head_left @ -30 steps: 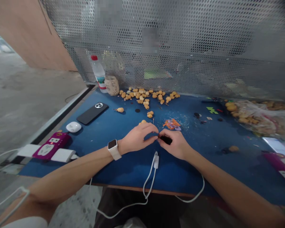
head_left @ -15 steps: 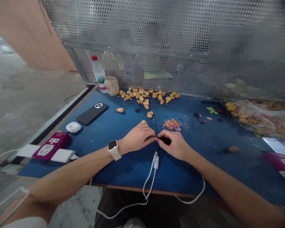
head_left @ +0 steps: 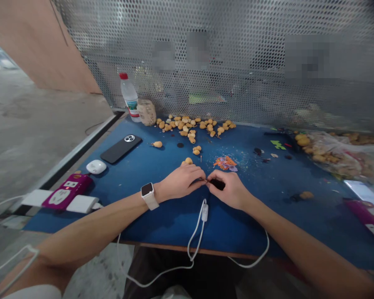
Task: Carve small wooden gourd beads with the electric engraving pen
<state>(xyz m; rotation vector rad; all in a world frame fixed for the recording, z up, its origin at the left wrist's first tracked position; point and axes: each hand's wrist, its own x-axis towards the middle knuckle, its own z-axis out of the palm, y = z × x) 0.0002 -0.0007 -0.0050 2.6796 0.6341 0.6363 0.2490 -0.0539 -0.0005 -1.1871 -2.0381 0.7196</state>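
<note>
Right hand (head_left: pixel 232 190): grip clamped on small black piece (head_left: pixel 217 184), mid blue tabletop (head_left: pixel 165 230). Left hand (head_left: pixel 181 181): fingertips together at its thin end. Tan gourd bead (head_left: pixel 188 160): left hand's twelve o'clock.

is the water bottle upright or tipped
Upright: the water bottle stands on its base by the perforated metal screen, red cap uppermost.

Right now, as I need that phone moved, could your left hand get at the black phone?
Probably yes: the left hand is busy with the right hand at a small black piece, but the way to the black phone looks free.
</note>
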